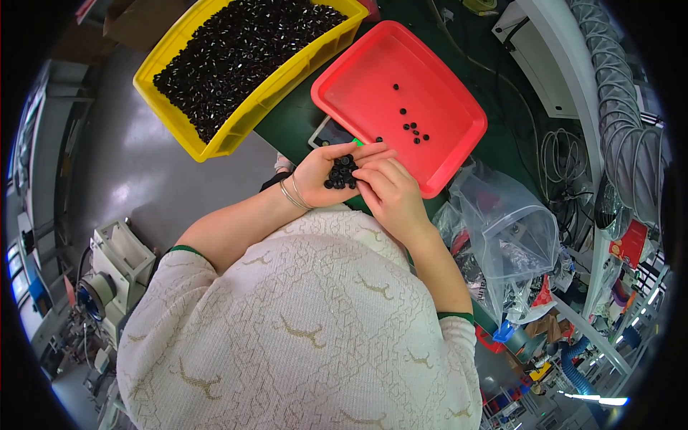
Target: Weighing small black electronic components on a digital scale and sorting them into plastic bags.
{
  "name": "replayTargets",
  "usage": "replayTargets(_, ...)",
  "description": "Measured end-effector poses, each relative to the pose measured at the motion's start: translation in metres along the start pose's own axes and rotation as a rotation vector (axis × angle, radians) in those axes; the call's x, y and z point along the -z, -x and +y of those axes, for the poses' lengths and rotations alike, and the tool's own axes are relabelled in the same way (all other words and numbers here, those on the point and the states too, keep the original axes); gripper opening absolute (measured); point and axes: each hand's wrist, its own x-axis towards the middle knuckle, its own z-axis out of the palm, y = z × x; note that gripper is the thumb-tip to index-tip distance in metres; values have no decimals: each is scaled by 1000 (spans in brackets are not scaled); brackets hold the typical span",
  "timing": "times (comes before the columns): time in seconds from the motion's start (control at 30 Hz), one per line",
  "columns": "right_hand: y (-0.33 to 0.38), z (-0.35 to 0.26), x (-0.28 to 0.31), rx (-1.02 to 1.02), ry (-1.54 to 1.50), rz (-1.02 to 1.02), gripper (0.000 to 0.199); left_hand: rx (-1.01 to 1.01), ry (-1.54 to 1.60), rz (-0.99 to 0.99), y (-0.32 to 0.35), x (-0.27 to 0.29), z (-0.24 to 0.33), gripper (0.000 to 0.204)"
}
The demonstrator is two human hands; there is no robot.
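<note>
While the left hand [315,175] lies palm-up and spread, small black parts [342,172] rest in it.
Head view: right hand [393,192] — fingers bunched at the parts; whether one is pinched, cannot tell. Parts: probably light, stiff, apt to roll or slip; best taken singly by the rim, between thumb and forefinger. Containers: yellow bin [287,87], heaped with dark pieces [247,57]; red tray [365,79] — a few loose black pieces [407,127], scattered.

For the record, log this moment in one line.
left hand: holds black parts | right hand: fingertips at them | red tray: few parts | yellow bin: many parts
</note>
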Motion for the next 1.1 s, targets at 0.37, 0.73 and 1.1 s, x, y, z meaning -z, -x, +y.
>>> replayTargets(0.37, -17, 91, 18, -405, -8, 293, 16, 3, 57, -14, 1, -6, 1, 44)
replayTargets(0.73, -10, -8, 4, -93, 63, -4, 23, -105, -58, -24, -1, 4, 8, 45)
replayTargets(1.1, -10, 0, -4, -99, 172, 5, 20, -49, -102, 4, -4, -12, 5, 46)
